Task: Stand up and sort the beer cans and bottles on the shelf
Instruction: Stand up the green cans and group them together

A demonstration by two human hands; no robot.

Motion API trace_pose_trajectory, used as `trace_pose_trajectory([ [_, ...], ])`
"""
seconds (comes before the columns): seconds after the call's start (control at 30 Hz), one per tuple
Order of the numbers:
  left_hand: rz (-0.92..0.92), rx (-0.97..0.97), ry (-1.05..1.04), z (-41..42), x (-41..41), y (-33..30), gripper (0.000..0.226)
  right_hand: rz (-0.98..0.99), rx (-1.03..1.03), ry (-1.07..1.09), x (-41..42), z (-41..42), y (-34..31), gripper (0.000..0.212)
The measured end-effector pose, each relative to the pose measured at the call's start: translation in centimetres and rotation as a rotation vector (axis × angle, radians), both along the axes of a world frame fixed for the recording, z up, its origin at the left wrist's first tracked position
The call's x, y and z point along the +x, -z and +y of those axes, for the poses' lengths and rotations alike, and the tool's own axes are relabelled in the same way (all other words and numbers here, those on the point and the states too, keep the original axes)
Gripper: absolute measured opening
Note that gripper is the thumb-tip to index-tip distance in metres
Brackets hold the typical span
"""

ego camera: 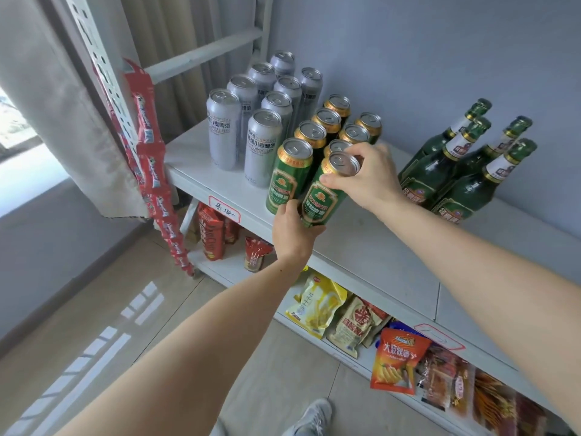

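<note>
Green can [327,193] btwn hands (2) [295,231]

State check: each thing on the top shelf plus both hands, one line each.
held green can: tilted, gripped at both ends
other green cans: upright, grouped
silver cans: upright, grouped at left
green bottles: upright, clustered at right
left hand: grips held can's base
right hand: grips held can's top

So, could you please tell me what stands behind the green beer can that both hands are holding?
Behind the held green beer can stand more gold-topped green cans in a row to the grey wall. The right hand covers part of the nearest one.
</note>
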State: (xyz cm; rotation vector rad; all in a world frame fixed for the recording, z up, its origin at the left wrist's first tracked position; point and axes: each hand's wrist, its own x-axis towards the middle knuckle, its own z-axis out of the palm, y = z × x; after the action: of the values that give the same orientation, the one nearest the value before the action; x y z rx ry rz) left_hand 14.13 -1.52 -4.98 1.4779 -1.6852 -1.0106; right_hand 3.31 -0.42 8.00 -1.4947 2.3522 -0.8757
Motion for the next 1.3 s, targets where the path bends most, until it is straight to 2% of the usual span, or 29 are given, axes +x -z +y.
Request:
trace_pose_trajectory([
  [0.2,-0.041,0.026,-0.024,-0.1,-0.1,0.6,0.055,0.012,0.011,-0.039,0.7,0.3,1.1,0.061],
  [0.43,-0.102,0.041,-0.031,-0.1,0.1,1.1,0.056,0.043,0.021,-0.029,1.1,0.0,1.9,0.068],
  [0.57,-0.158,0.027,-0.013,-0.4,0.3,1.2,0.056,0.126,0.017,-0.002,2.0,-0.6,2.2,0.070],
  [0.93,-0.204,-0.066,0.092,-1.0,1.2,2.5,0.051,0.080,-0.124,0.075,3.2,0.2,3.4,0.059],
  [1.13,-0.121,-0.057,0.113,-1.4,1.7,3.3,0.049,0.008,-0.236,0.096,3.3,0.5,4.6,0.057],
  [1.3,-0.016,-0.080,0.109,-1.0,2.0,3.9,0.046,0.045,-0.274,0.080,3.6,0.7,5.6,0.064],
])
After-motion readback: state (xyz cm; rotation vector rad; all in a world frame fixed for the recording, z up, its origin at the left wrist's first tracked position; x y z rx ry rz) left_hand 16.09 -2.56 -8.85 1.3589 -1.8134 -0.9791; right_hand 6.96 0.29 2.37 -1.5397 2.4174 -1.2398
